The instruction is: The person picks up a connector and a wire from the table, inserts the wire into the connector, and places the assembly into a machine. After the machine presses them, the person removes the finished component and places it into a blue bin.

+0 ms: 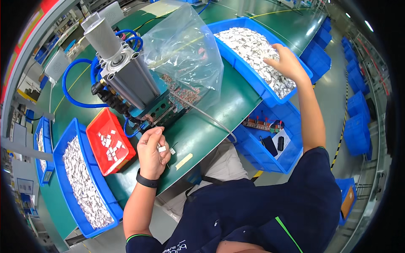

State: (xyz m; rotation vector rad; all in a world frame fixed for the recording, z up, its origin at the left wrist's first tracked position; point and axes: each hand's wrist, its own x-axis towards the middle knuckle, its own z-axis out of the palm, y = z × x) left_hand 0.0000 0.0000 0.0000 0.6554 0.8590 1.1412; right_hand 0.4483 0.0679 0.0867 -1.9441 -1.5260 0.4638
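Head view: left hand (152, 152) pinches white part (162, 149), likely for control, press (133, 80) just beyond its fingertips; right hand (290, 64) has fingers spread wide, bin (247, 76) beneath them likely for easy reach.

The navy short-sleeved shirt (253, 206) has green sleeve piping (138, 235), a green stripe (288, 234) and white lettering (181, 246). The left wristband (147, 181) is black.

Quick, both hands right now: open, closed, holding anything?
Left hand: closed, holding a small white piece.
Right hand: open, over the white pieces in a blue bin.
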